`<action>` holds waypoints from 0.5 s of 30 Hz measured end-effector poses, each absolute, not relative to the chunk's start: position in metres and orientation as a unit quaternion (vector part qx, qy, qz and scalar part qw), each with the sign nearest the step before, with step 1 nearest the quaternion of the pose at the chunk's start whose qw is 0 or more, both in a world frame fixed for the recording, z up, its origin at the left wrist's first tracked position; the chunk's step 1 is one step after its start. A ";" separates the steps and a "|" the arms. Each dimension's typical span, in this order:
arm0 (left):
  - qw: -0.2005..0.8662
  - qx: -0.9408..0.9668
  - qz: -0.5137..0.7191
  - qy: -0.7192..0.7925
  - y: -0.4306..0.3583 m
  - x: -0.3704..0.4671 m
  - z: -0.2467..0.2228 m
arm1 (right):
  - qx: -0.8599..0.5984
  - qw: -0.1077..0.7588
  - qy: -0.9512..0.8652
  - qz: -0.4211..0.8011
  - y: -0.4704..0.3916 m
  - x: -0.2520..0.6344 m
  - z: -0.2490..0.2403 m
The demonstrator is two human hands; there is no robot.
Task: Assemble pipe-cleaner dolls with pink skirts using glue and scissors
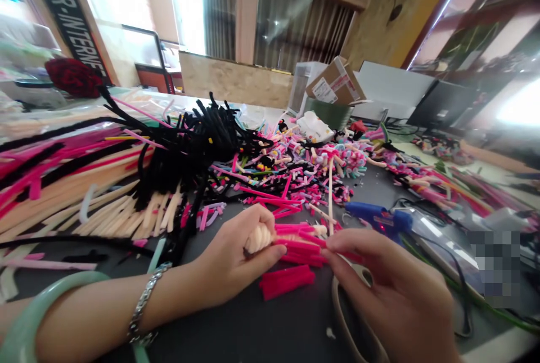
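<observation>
our left fingers (268,258) wrap a cream chenille coil (258,240); at its three o'clock, our right fingers (358,240) pinch a pink chenille strip (301,246), likely light, soft, best end-held.

Item 1: bangle (31,312), worn on the left forearm (97,307), near left. Pale green, smooth, thick rounded band, faint sheen; sits loosely, partly out of view.

Item 2: bracelet (141,307), worn at the left wrist, to the right of the bangle. Silver-coloured, shiny, chunky links forming a broad chain; finer link detail too small to tell.

Item 3: left hand (238,256), bare, slender.

Item 4: right hand (383,278), near right, bare, fingers slim and tapering.
</observation>
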State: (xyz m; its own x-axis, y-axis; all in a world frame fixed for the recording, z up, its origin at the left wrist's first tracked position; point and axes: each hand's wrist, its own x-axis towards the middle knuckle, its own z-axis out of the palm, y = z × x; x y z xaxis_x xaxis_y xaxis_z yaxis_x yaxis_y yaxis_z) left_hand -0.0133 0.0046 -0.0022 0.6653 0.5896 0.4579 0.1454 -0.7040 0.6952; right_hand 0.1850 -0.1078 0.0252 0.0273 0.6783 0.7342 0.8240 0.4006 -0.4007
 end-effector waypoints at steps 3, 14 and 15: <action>0.316 0.864 0.332 0.210 0.001 -0.014 -0.001 | -0.531 0.465 -0.704 -0.076 -0.107 0.183 0.025; 0.317 0.865 0.326 0.213 0.000 -0.011 0.001 | -0.508 0.454 -0.723 -0.113 -0.102 0.179 0.025; 0.316 0.866 0.326 0.213 0.000 -0.011 0.001 | -0.505 0.452 -0.726 -0.114 -0.102 0.179 0.024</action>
